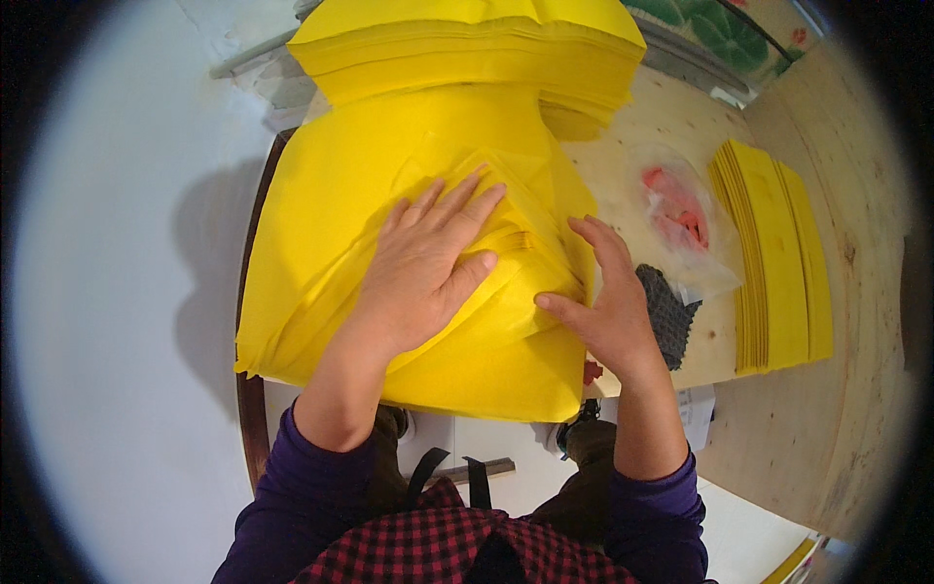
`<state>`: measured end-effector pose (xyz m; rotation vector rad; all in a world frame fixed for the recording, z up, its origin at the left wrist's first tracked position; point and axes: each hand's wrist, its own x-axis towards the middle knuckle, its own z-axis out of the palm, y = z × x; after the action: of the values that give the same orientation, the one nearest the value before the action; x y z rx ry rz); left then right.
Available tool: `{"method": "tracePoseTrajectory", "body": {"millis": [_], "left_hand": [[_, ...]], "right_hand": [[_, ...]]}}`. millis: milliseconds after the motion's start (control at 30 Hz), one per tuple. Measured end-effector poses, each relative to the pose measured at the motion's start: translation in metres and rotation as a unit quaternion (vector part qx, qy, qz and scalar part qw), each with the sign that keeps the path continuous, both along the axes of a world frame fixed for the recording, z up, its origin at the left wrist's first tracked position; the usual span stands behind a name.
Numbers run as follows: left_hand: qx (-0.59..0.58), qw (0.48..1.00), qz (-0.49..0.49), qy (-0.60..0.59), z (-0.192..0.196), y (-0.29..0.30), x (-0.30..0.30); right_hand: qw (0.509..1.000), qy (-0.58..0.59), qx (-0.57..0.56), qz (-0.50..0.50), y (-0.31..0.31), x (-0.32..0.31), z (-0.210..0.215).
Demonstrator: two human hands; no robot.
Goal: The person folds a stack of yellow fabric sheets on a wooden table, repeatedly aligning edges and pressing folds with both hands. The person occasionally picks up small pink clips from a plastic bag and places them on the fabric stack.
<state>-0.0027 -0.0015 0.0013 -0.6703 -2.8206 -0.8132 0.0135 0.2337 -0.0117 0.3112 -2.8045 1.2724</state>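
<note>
Thin yellow fabric (321,243) covers much of the table in front of me and hangs to its near edge. Wrinkles and a folded, pointed layer show in its middle. My left hand (423,258) lies flat on that folded part, fingers stretched away from me. On the right side of the fabric is my right hand (608,307), thumb and fingers apart, with nothing visible between them. Its fingertips are at the fabric's right edge; whether they touch it I cannot tell.
A thick stack of folded yellow fabric (467,63) stands at the far side. On the wooden table (623,146) at right are a clear plastic bag (681,214) with red pieces, a dark grey cloth (666,316) and another yellow stack (778,263). A white wall (117,292) is at left.
</note>
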Motion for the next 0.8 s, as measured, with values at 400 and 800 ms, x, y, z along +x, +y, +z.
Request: {"method": "tracePoseTrajectory", "body": {"millis": [400,800], "left_hand": [[0.010,1.000,-0.014,0.018,-0.007,-0.001,-0.003],[0.009,1.000,-0.024,0.014,-0.005,-0.003,-0.004]], "right_hand": [[0.998,-0.006,0.067,0.011,0.019,0.012,0.010],[0.995,0.052,-0.080,0.021,0.041,0.018,0.016]]}}
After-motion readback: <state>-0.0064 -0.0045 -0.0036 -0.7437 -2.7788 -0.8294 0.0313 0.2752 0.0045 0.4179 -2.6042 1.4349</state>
